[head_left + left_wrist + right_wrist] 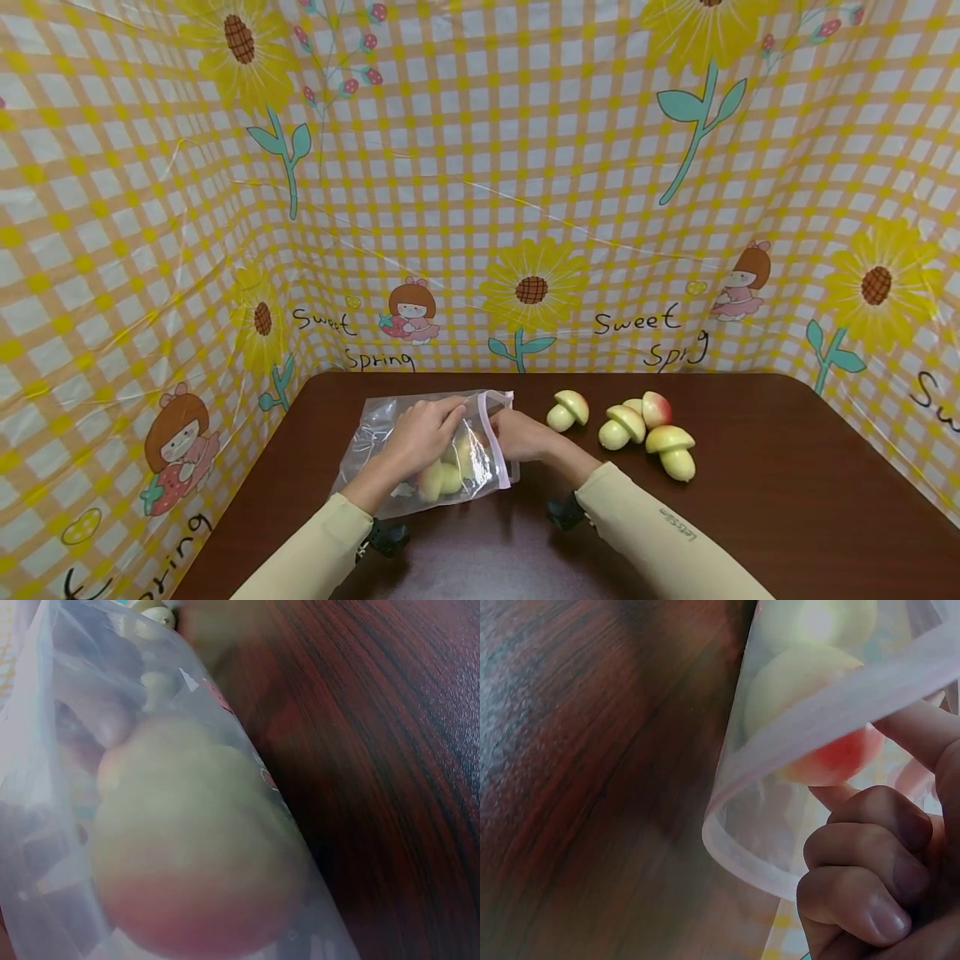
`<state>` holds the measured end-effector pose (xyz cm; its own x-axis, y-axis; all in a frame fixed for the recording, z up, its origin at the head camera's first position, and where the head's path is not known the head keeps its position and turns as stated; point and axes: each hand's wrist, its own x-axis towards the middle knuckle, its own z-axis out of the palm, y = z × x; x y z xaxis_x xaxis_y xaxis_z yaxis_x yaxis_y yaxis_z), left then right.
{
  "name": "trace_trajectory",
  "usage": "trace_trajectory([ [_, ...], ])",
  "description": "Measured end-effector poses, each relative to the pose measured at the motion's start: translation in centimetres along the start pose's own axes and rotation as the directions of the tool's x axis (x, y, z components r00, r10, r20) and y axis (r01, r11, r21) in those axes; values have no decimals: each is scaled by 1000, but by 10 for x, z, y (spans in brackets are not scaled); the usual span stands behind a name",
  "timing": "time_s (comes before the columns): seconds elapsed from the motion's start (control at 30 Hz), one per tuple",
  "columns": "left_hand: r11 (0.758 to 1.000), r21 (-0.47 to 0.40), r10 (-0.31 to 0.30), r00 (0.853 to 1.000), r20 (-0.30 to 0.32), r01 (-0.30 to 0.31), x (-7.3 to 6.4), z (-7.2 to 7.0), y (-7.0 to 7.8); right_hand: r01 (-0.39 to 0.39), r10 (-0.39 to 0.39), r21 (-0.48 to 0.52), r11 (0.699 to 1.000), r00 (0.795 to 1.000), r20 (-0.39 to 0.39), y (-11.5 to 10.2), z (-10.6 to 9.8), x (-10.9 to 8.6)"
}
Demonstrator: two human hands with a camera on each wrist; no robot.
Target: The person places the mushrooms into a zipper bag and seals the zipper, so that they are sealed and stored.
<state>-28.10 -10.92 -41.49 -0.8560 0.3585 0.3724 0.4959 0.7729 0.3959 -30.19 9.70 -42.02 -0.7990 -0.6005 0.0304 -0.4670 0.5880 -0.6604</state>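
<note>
mushroom-shaped pieces [671, 440] lie in two places: four loose near the counter's [765, 508] far edge, right of its middle, and at least two in the clear zip bag [371, 425], nearer the far left corner. your right hand [523, 435] is at the bag's mouth, thumb and index finger seeming to pinch a red-blushed piece [836, 759], the other fingers curled. your left hand [423, 431] lies over the bag; whether its grip pinches the film or merely rests there, i cannot tell. for a clean placement, hold the pale strip [840, 709] clear of your knuckles, settle the piece deep inside, and spread your fingertips before withdrawing so the film doesn't snag.
</note>
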Motion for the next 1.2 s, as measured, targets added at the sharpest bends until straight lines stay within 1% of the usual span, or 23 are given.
trace_trajectory([
  [0.1,1000,-3,0,1000,0,0,0,-1,0,46,-47,33,998,999,19,-1,0,1],
  [0.17,1000,-2,1,1000,3,-1,1,-1,0,51,-53,59,997,998,40,0,-1,0],
  [0.23,1000,0,3,1000,4,-3,1,-1,0,29,-33,87,996,998,56,0,-2,0],
  [0.3,1000,1,4,1000,2,-4,1,-1,0,3,-8,83,997,999,53,1,-3,-1],
  [0.53,1000,-7,5,1000,0,-5,0,-1,0,-56,56,15,998,998,-9,6,-9,-3],
  [0.67,1000,-10,1,1000,-5,-1,-1,-1,0,-95,96,43,995,995,-22,9,-13,-9],
  [0.8,1000,-8,-3,1000,-7,3,-1,0,-1,-108,110,84,991,994,-24,11,-18,-16],
  [0.9,1000,-10,-3,1000,-7,3,-2,0,0,-112,115,98,989,993,-28,12,-23,-21],
  [1.1,1000,-11,2,1000,-13,-2,-3,0,-1,-109,114,98,989,992,-49,14,-32,-32],
  [1.2,1000,-5,6,1000,-18,-6,-3,1,-2,-126,133,96,987,989,-64,17,-36,-36],
])
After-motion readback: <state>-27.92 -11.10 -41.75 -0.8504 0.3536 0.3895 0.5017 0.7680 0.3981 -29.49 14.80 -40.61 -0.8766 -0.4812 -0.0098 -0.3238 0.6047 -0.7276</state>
